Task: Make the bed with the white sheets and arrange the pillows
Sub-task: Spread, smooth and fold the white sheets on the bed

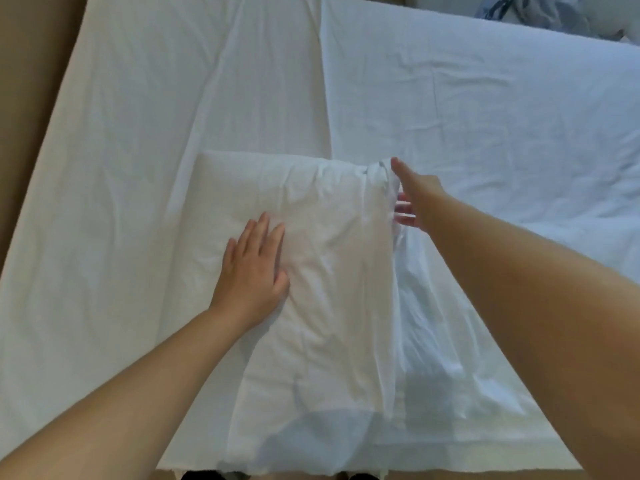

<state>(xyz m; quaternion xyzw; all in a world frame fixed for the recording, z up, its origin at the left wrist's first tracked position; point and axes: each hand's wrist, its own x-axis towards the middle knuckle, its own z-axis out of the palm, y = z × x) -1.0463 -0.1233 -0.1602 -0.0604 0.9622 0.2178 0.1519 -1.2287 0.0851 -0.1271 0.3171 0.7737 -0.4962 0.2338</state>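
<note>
Head view: two hands work on a white pillow [294, 202] that lies on a bed [104, 341] covered in white.

The left hand [252, 271] lies flat on the near left part of the pillow, fingers straight and together, holding nothing. The right hand [415, 199] reaches to the pillow's far right corner and grips the bunched pillowcase [346, 341] there, thumb over the gathered cloth and fingers [403, 211] curled under it. The loose end of the case trails toward the near edge of the bed. Under the pillow lies a wrinkled white sheet [138, 116]; a second white sheet [485, 116] overlaps it on the right, its straight edge running down the middle. A brown floor [27, 64] shows at the left, and a crumpled blue-grey cloth [554, 12] lies at the far right corner.
</note>
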